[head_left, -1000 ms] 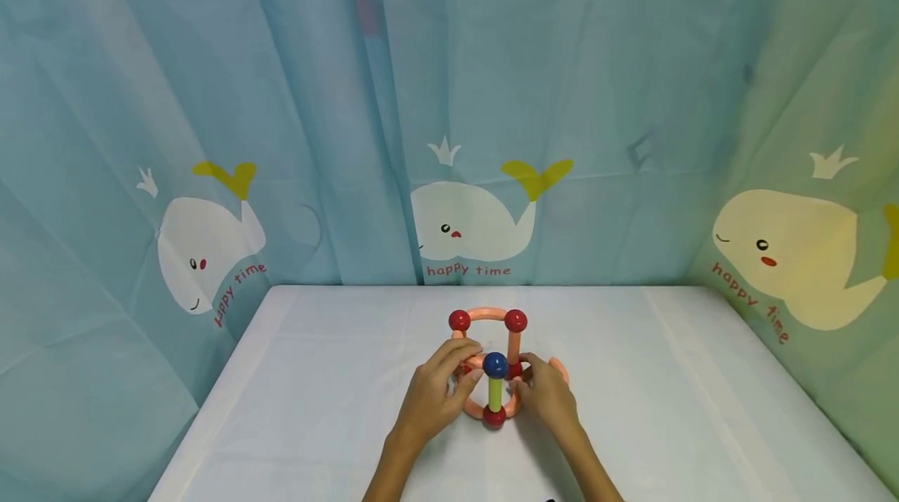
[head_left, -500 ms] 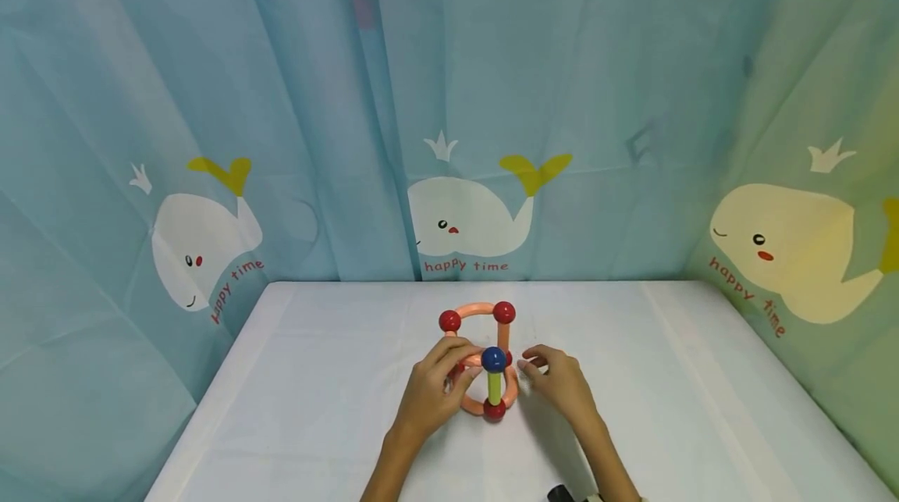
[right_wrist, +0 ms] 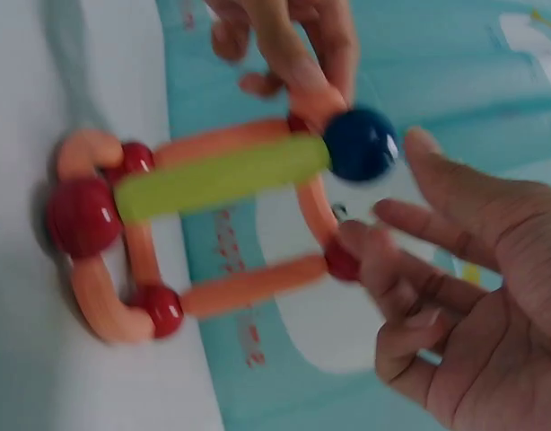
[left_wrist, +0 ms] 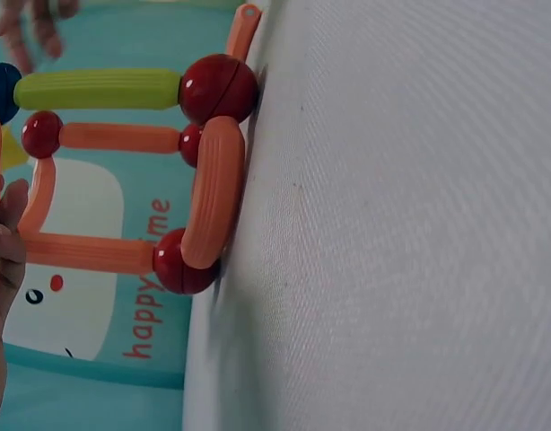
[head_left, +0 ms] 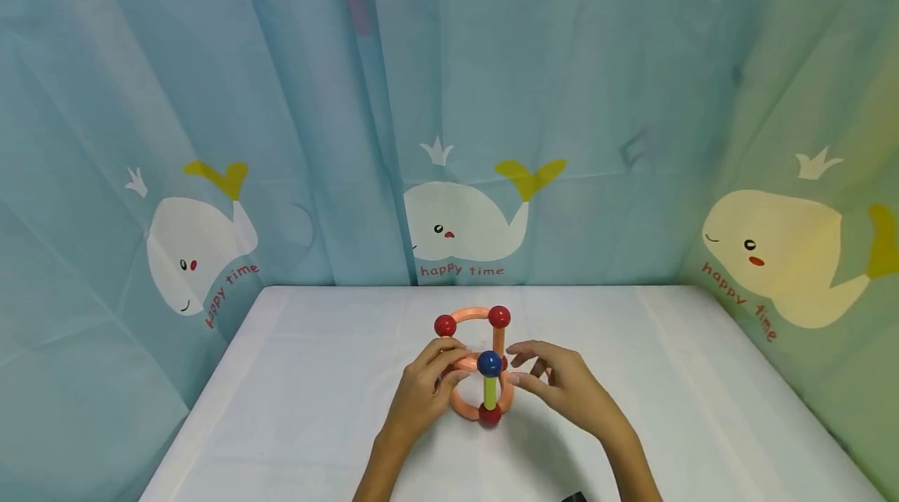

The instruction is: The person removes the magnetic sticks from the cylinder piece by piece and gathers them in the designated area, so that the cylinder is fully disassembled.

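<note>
A frame of orange rods and red balls stands on the table, with a yellow-green rod point(head_left: 489, 393) upright at its near corner. That rod joins a red ball point(head_left: 489, 414) below to a blue ball point(head_left: 489, 363) on top. My left hand point(head_left: 420, 389) pinches a curved orange rod point(head_left: 465, 364) beside the blue ball. Right of the blue ball, my right hand point(head_left: 565, 385) has loosely bent fingers and holds nothing. In the left wrist view, a lower curved orange rod point(left_wrist: 243, 34) juts out beyond the near red ball. Two red balls top the far uprights.
The frame stands on a white-covered table point(head_left: 316, 393). Behind and at both sides hangs a blue curtain point(head_left: 337, 135) printed with whales. A small black object point(head_left: 574, 497) shows at the bottom edge, by the right forearm.
My right hand has drawn back from the lower right of the frame and risen beside the blue ball. The frame's far side has swung left. My left hand keeps its pinch.
</note>
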Demonstrator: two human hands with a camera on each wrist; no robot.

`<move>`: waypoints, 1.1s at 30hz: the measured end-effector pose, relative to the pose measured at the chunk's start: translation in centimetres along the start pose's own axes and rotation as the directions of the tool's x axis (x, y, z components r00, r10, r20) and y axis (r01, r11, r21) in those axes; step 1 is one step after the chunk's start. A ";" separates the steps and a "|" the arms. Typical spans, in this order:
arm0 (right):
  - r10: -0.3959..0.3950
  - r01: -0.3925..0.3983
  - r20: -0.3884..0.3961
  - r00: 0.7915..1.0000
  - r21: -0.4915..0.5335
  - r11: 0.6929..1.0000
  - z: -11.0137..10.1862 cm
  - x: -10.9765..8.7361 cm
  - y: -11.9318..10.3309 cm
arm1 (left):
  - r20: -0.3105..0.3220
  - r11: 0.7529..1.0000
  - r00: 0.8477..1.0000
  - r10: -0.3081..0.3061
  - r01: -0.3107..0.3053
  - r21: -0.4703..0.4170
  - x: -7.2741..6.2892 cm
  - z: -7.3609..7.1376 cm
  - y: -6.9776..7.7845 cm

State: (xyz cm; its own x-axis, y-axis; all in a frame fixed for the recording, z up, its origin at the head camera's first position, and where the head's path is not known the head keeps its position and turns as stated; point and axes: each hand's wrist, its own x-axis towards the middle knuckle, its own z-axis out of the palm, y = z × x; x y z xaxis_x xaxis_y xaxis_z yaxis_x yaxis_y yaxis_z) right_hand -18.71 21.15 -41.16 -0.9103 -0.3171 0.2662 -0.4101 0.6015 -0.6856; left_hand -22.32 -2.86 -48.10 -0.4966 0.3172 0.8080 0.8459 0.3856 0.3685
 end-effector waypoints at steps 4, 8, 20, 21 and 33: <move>-0.115 0.116 -0.027 0.993 0.016 0.993 1.5 0.3 -0.7 | 0.002 1.000 1.000 0.005 -0.004 -0.007 0.0 0.0 0.0; -0.157 0.157 -0.077 0.985 0.001 0.988 2.8 0.6 -0.8 | 0.004 1.000 1.000 0.002 -0.002 -0.006 0.0 0.0 0.0; -0.113 0.112 -0.129 0.985 -0.015 0.994 3.7 0.8 -0.9 | 0.011 1.000 1.000 -0.003 0.003 0.018 0.1 -0.1 0.2; -0.107 0.106 -0.128 0.986 -0.018 0.994 3.7 0.8 -0.9 | 0.011 1.000 1.000 -0.005 0.005 0.019 0.1 0.0 0.2; -0.093 0.088 -0.131 0.987 -0.044 0.995 3.7 0.9 -0.9 | 0.007 1.000 1.000 -0.009 0.009 0.019 0.1 0.2 0.1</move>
State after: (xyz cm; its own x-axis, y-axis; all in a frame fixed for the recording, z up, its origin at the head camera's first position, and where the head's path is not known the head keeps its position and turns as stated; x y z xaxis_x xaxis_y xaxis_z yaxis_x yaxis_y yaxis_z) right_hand -18.92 17.68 -42.82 -0.8678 -0.2731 0.4151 -0.4907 0.6032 -0.6288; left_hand -22.29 -2.64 -48.10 -0.5057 0.3199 0.8012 0.8375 0.4049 0.3669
